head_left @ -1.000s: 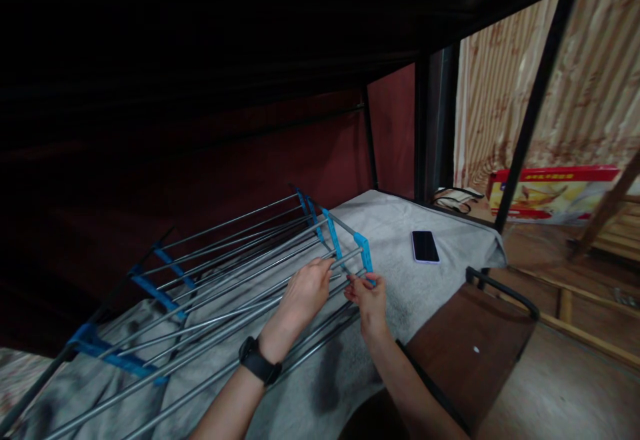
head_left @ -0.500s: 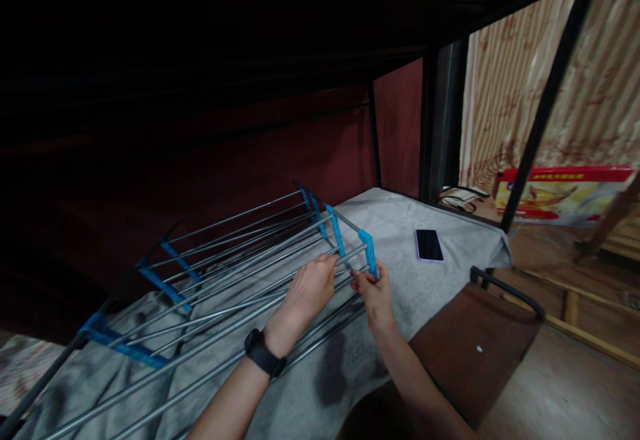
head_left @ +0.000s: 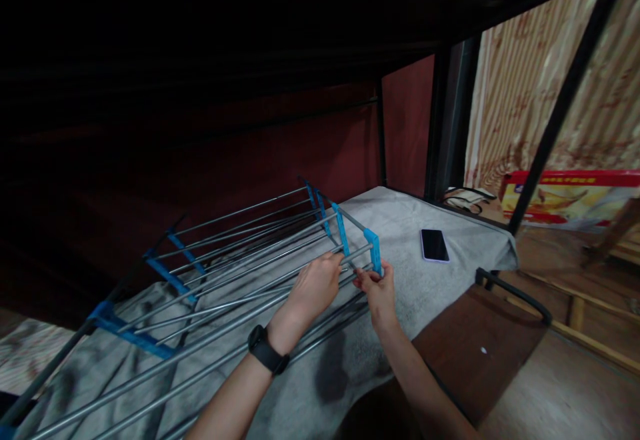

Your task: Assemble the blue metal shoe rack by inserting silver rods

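Observation:
A drying rack (head_left: 260, 247) of thin grey metal rods with blue plastic joints lies across the grey blanket. My left hand (head_left: 320, 281), with a black watch on its wrist, is closed around rods near the rack's right end; the fingertips are partly hidden behind the hand. At the corner, my right hand (head_left: 377, 290) pinches the rack just below a blue end piece (head_left: 374, 250), thumb and fingers on a rod end. Both hands are close together, with short lengths of rod between them.
A phone (head_left: 435, 245) lies on the grey blanket (head_left: 395, 210) to the right. Beyond the bed edge stands a brown board with a black handle (head_left: 480, 340). A red and yellow box (head_left: 570, 200) sits by the curtain (head_left: 560, 93). A dark frame post (head_left: 565, 93) rises at right.
The whole view has shifted slightly, so the rack, phone and board appear a little farther right. Both hands keep the same hold on the rack.

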`<state>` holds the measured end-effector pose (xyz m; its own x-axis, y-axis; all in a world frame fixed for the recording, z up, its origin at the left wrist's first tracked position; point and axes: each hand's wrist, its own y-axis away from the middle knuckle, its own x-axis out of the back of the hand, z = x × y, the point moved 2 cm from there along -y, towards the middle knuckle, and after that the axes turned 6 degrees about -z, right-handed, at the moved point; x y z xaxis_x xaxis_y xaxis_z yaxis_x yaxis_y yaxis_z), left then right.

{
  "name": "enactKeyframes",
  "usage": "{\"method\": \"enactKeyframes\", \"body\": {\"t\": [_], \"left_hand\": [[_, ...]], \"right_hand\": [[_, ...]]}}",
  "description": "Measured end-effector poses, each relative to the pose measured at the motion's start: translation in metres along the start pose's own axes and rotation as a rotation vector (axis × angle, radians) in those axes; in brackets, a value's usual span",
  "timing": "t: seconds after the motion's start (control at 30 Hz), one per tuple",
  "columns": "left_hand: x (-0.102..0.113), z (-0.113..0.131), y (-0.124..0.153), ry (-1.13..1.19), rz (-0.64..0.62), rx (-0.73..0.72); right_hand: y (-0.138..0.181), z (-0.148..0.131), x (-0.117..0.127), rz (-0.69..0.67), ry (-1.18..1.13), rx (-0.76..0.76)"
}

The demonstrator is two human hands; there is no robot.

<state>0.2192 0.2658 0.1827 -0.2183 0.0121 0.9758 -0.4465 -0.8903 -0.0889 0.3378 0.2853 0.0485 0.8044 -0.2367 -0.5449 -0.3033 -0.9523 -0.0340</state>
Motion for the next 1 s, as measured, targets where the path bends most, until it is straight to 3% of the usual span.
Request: {"method": "enactKeyframes", "body": {"t": [0.53,0.67,0.77,0.87,0.93,1.0], "left_hand": [[-0.003,-0.003,0.000,-0.003,0.016,-0.007],[-0.002,-0.001,0.001,-0.026,0.016,-0.008],[-0.002,0.000,0.002,-0.031,0.028,-0.009],[-0.003,0.001,0.004,-0.033,0.030,-0.006],[-0.003,0.002,0.004,-0.040,0.035,-0.009],[-0.003,0.002,0.006,-0.043,0.042,-0.017]], "right_hand": [[0.001,-0.007,0.003,-0.027,0.006,-0.022],[0.000,-0.007,0.011,-0.089,0.168,0.011],[-0.004,-0.017,0.024,-0.154,0.530,0.053],[-0.013,-0.037,0.036,-0.102,0.862,0.203],[-0.020,-0.049,0.037,-0.058,0.823,0.299],[-0.025,-0.057,0.031,-0.103,0.670,0.313]]}}
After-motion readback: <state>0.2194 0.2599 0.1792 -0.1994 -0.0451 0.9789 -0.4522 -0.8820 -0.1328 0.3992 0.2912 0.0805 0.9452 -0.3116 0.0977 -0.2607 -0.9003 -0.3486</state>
